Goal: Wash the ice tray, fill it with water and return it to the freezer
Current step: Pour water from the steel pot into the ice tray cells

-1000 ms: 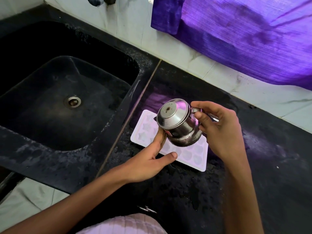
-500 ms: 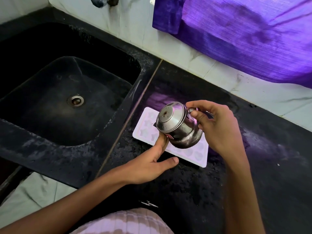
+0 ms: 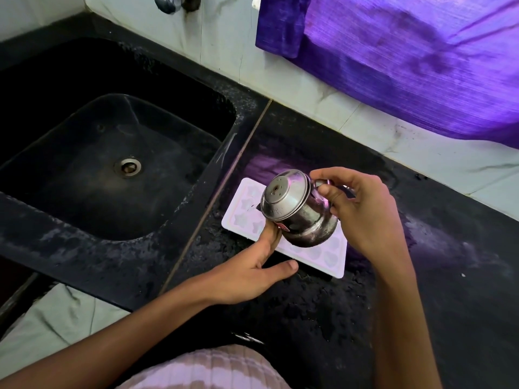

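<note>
Filling stage under way, freezer step not yet done.

Nearest, left hand [image 3: 247,272] flat on the black worktop [image 3: 421,304], fingers [image 3: 271,234] stretched out and loosely spread, tips pressing on the near edge of the white ice tray [image 3: 244,217], gripping nothing. Just beyond, tray lying flat on the worktop beside the sink [image 3: 112,169], star and heart moulds showing; whether any hold water too hard to tell. Above the tray, small lidded steel jug [image 3: 297,211] tilted toward the tray's left end, held by its handle in the curled fingers of the right hand [image 3: 362,217]; no stream visible. Washing judged finished, pouring in hand; carrying to the freezer left. Farther back, sink basin dry-looking, tap [image 3: 168,2] above, purple cloth [image 3: 407,57] hanging on the wall.
</note>
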Action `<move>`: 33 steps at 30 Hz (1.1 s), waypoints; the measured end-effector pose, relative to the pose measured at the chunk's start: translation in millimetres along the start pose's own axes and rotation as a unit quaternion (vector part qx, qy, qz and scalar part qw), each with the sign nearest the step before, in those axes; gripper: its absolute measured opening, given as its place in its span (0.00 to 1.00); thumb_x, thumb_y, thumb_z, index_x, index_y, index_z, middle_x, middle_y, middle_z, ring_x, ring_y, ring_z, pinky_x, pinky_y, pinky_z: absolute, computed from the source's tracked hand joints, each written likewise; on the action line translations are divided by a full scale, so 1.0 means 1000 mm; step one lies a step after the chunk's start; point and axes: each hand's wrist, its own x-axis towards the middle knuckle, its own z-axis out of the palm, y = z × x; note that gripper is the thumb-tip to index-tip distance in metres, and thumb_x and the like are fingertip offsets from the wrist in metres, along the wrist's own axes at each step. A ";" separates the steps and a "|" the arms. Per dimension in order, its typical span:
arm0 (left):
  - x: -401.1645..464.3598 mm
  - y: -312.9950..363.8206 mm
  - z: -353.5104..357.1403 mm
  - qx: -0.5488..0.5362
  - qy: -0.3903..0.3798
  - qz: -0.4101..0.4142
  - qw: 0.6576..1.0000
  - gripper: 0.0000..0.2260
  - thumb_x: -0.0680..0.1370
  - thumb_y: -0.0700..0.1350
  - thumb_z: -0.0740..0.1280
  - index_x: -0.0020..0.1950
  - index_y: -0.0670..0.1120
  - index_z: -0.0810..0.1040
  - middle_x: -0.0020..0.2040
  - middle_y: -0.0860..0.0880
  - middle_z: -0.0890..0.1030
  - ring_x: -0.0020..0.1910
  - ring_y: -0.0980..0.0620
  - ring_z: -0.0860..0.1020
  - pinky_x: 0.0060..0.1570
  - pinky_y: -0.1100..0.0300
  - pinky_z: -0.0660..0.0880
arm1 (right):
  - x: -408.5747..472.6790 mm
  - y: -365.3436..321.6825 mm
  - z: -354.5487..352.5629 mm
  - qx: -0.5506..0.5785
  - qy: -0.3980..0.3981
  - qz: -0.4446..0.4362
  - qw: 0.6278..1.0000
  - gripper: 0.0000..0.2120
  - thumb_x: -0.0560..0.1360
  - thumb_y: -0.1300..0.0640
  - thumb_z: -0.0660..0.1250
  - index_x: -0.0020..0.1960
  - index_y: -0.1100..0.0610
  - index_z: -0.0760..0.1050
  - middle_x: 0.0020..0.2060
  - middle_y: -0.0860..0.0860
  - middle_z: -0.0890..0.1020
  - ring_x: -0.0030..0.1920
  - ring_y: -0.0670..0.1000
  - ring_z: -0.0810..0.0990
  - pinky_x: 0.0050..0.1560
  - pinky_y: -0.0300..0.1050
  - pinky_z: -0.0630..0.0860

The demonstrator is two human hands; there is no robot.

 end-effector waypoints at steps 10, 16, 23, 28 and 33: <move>-0.001 0.002 -0.001 0.048 0.013 0.009 0.999 0.41 0.74 0.53 0.64 0.74 0.60 0.35 0.76 0.67 0.41 0.74 0.66 0.43 0.73 0.64 0.47 | -0.001 0.007 0.000 0.021 0.010 0.003 1.000 0.12 0.76 0.62 0.64 0.47 0.44 0.79 0.41 0.39 0.82 0.46 0.43 0.80 0.50 0.52 0.79; -0.002 0.007 -0.002 0.072 0.032 0.005 0.997 0.43 0.76 0.50 0.64 0.75 0.56 0.31 0.75 0.66 0.37 0.73 0.71 0.43 0.61 0.77 0.58 | -0.002 0.016 0.001 0.077 0.014 0.016 0.997 0.13 0.77 0.64 0.63 0.49 0.47 0.80 0.43 0.43 0.83 0.48 0.49 0.81 0.51 0.57 0.79; 0.000 0.013 -0.001 0.076 0.060 0.011 0.995 0.43 0.77 0.48 0.64 0.74 0.56 0.30 0.71 0.72 0.36 0.71 0.72 0.38 0.63 0.82 0.49 | -0.001 0.023 0.004 0.142 0.032 0.014 0.989 0.17 0.77 0.67 0.62 0.47 0.45 0.79 0.38 0.42 0.81 0.39 0.44 0.79 0.47 0.51 0.81; 0.007 0.020 -0.005 0.094 0.079 0.026 0.992 0.41 0.78 0.45 0.64 0.75 0.55 0.33 0.69 0.77 0.39 0.69 0.76 0.40 0.62 0.83 0.46 | 0.005 0.027 0.008 0.246 0.036 0.019 0.969 0.13 0.77 0.69 0.61 0.48 0.53 0.79 0.35 0.45 0.79 0.35 0.39 0.78 0.38 0.33 0.78; 0.022 0.026 -0.016 0.126 0.104 0.047 0.985 0.38 0.79 0.41 0.64 0.75 0.56 0.38 0.62 0.86 0.50 0.66 0.81 0.47 0.61 0.83 0.49 | 0.017 0.034 0.011 0.288 0.073 0.035 0.954 0.14 0.77 0.70 0.60 0.48 0.54 0.78 0.35 0.47 0.80 0.34 0.40 0.79 0.38 0.34 0.79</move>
